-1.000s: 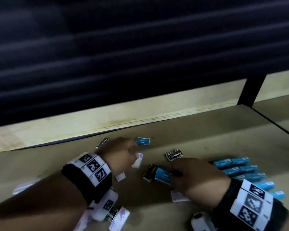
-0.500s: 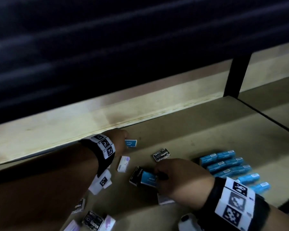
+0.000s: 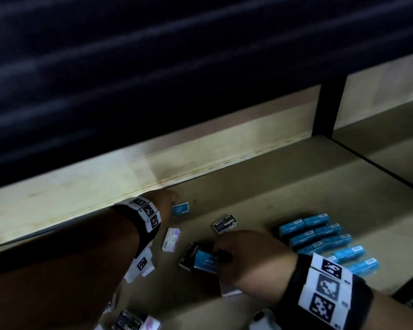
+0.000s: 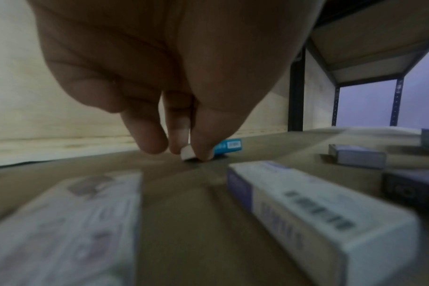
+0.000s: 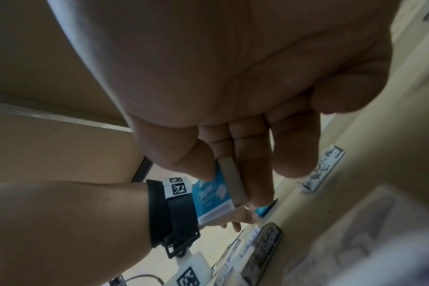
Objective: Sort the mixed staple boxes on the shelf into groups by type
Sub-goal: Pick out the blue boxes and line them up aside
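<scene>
Mixed staple boxes lie on a brown shelf point(image 3: 284, 182). My left hand point(image 3: 174, 201) reaches to the back and pinches the end of a small blue box point(image 3: 181, 208); the left wrist view shows thumb and fingers point(image 4: 203, 151) closed on that blue box point(image 4: 229, 146). My right hand point(image 3: 218, 254) holds another blue box point(image 3: 205, 261) by its end, just beside a black box point(image 3: 189, 254). In the right wrist view this blue box point(image 5: 212, 197) sits between thumb and fingers. A sorted group of blue boxes point(image 3: 320, 236) lies to the right.
A black "Staples" box point(image 3: 225, 224) and a white-purple box point(image 3: 171, 239) lie between my hands. More black and white boxes point(image 3: 129, 323) sit near the front edge. A pale back board point(image 3: 93, 191) and a black upright post point(image 3: 329, 108) bound the shelf.
My left hand has moved from the white-purple box toward the back wall and closed on the small blue box. My right hand has stayed in place holding its blue box.
</scene>
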